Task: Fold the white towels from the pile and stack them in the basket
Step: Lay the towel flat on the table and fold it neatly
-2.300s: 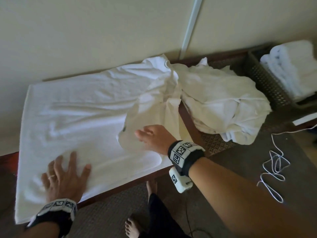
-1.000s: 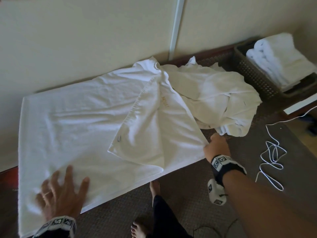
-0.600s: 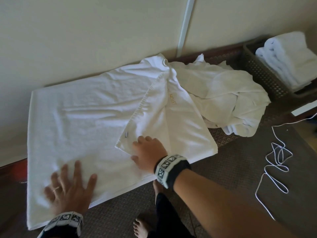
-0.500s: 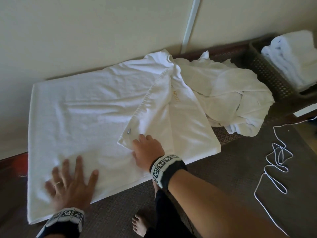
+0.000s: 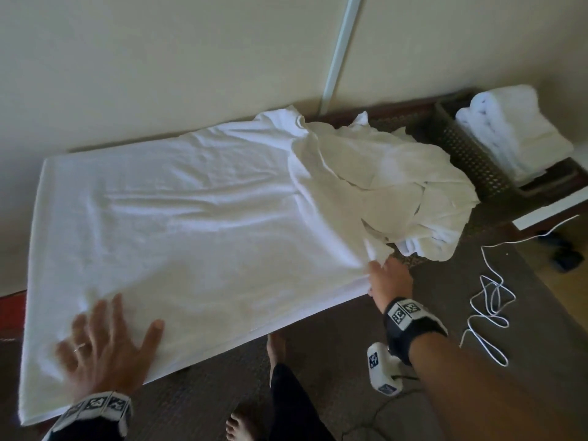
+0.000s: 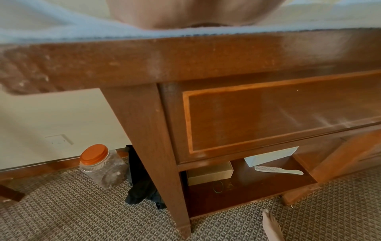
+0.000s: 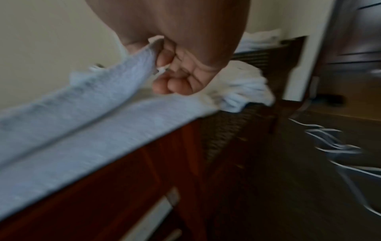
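While your left hand [image 5: 105, 354] presses flat, fingers spread, on towel [image 5: 191, 224] spread over counter [image 6: 185, 53], right hand [image 5: 389, 281] grip pinches towel's near corner beside pile [image 5: 407, 192]; basket [image 5: 467, 157] holds folded towels [image 5: 515, 128]. No readable writing.

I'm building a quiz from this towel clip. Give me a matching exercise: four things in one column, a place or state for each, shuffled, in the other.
Things:
1. left hand
2. right hand
3. folded towels
4. white cord

Places or states:
A. stacked in the basket
B. lying in loops on the carpet
C. flat, fingers spread, pressing the spread towel
D. pinching the spread towel's near corner

Pairs: 1-C, 2-D, 3-A, 4-B
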Available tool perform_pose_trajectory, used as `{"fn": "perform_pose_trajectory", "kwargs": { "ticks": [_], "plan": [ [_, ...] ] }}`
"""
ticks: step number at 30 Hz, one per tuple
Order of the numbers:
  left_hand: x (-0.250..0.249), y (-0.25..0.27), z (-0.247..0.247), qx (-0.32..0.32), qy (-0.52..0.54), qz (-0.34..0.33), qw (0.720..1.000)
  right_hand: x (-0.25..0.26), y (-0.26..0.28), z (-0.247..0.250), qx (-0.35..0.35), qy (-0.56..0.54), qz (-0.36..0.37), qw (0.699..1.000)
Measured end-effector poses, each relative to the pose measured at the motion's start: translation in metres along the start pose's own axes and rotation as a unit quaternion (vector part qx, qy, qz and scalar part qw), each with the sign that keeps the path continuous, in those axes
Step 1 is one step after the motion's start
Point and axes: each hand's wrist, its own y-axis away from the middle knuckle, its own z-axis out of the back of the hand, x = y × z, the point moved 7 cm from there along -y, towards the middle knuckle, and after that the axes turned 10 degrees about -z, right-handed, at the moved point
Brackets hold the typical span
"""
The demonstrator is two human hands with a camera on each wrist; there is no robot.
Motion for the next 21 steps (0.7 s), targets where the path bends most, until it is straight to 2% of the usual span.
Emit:
{"fn": "perform_pose_trajectory", "kwargs": {
  "ticks": [2, 4, 6, 8, 9, 10, 11, 13, 14, 17, 21],
  "plan": [
    [-0.003, 0.005, 0.006, -0.014, 0.017, -0.019, 1.000, -0.048, -0.005, 0.001, 0.030, 0.006, -0.083, 0.996],
    [-0.007, 0.015, 0.008, 0.000, 0.008, -0.056, 0.998, -0.075, -0.002, 0.005, 0.001, 0.042, -0.104, 0.994],
    [-0.011, 0.030, 0.003, 0.028, -0.032, -0.112, 0.993, -0.076, 0.009, 0.016, -0.077, 0.067, -0.065, 0.993],
    [-0.012, 0.047, -0.003, 0.036, -0.088, -0.179, 0.979, -0.051, 0.028, 0.016, -0.116, 0.142, 0.077, 0.980],
    [-0.010, 0.053, -0.005, 0.033, -0.112, -0.200, 0.973, -0.035, 0.041, 0.006, -0.102, 0.201, 0.173, 0.959],
    [-0.008, 0.057, -0.006, 0.036, -0.128, -0.207, 0.969, -0.021, 0.055, -0.013, -0.064, 0.269, 0.270, 0.922],
    [-0.005, 0.060, -0.006, 0.041, -0.133, -0.215, 0.967, -0.012, 0.070, -0.034, -0.022, 0.340, 0.347, 0.874],
    [0.000, 0.063, -0.009, 0.062, -0.138, -0.227, 0.962, -0.005, 0.086, -0.071, 0.039, 0.439, 0.430, 0.788],
    [0.002, 0.065, -0.008, 0.062, -0.145, -0.233, 0.960, -0.003, 0.087, -0.082, 0.055, 0.466, 0.435, 0.768],
    [0.013, 0.067, -0.009, 0.034, -0.141, -0.217, 0.965, 0.000, 0.076, -0.092, 0.065, 0.515, 0.407, 0.751],
    [0.019, 0.085, -0.004, 0.022, -0.133, -0.241, 0.961, 0.014, 0.078, -0.084, 0.053, 0.508, 0.475, 0.717]
  ]
}}
